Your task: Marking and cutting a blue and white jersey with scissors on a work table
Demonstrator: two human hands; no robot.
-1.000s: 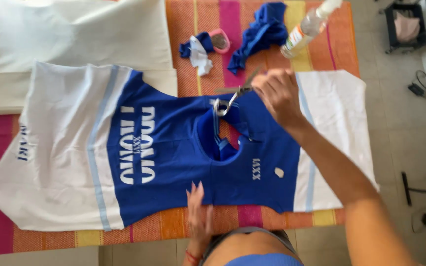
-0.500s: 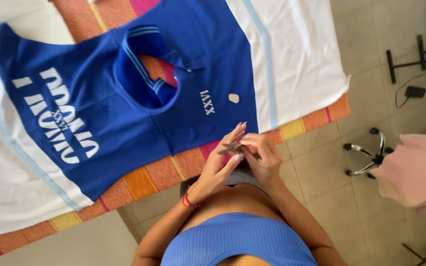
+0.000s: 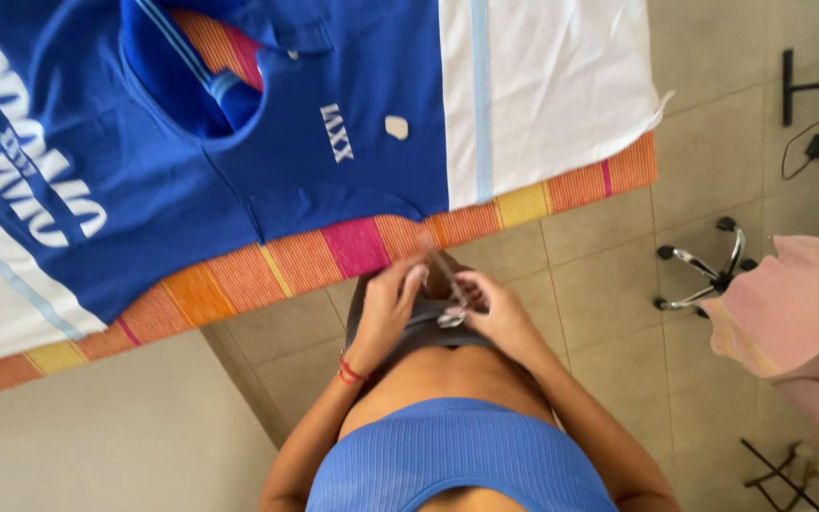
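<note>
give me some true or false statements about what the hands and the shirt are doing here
1. Both hands, left hand and right hand, meet over a small metal clip near the waist. True.
2. The blue and white shirt lies flat on a striped cloth. True.
3. The left hand rests on the shirt. False: it is off the shirt, close to the body.
4. The floor is carpeted. False: it is tiled.
5. A wheeled chair base stands on the floor. True.

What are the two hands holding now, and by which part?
Both the left hand and the right hand pinch a small metal clip, blurred; the exact part cannot be told.
</note>
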